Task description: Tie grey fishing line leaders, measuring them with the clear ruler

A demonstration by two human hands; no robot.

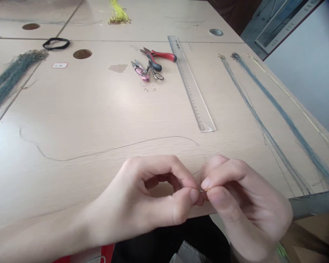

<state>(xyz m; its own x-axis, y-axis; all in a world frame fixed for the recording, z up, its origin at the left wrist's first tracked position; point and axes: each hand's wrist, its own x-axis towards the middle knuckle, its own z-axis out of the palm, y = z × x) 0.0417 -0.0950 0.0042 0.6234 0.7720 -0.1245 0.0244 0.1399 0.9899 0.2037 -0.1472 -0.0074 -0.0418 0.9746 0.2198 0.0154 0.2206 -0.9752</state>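
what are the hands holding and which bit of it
The left hand and right hand each pinch, between thumb and fingertip, a small gold piece at the end of a thin dark cord.

Red-handled pliers [163, 56]; clear ruler [191, 83]; scissors [155, 75]

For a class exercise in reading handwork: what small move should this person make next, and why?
Probably the left hand should gently draw the thin dark cord in toward the fingertips, while the right hand holds the tiny gold piece pinched. The cord lies in a long loose curve across the tabletop, so that slack could snag or tangle.
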